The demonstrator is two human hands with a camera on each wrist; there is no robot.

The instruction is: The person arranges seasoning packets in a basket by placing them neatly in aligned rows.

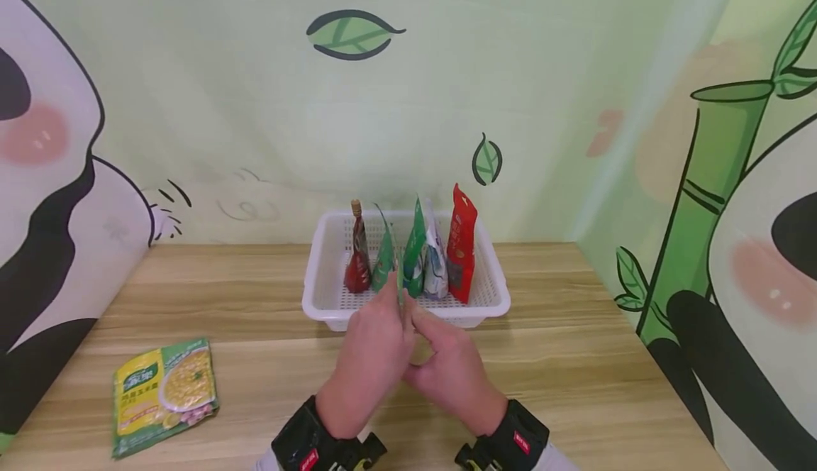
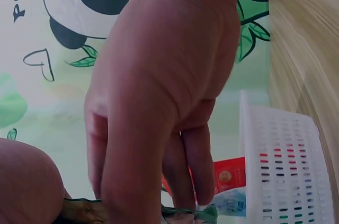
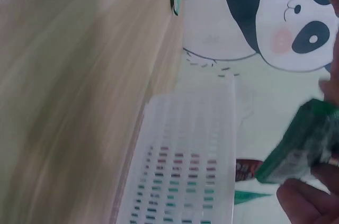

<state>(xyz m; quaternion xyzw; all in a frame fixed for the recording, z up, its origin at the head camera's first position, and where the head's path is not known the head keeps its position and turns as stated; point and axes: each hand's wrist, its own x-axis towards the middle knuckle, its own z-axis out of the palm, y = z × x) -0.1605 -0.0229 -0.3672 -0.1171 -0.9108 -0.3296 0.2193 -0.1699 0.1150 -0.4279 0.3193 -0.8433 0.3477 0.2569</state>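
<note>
Both hands meet in front of the basket, around a thin green packet [image 1: 400,283] that stands upright and edge-on in the head view. My left hand [image 1: 376,336] pinches it, thumb on the near side and fingers behind, as the left wrist view shows. From the other side my right hand [image 1: 449,364] grips it too; its fingers [image 3: 304,200] lie at the packet's lower edge in the right wrist view. Just beyond stands a white plastic basket [image 1: 491,301]. Most of the packet is hidden by the hands in the head view.
Inside the basket stand a dark red pouch [image 1: 359,265], green packets [image 1: 384,262], a white-and-blue packet [image 1: 436,265] and a red packet [image 1: 461,247]. A yellow-and-green corn soup packet [image 1: 166,394] lies flat at the table's left. A printed cloth [image 1: 255,67] hangs behind.
</note>
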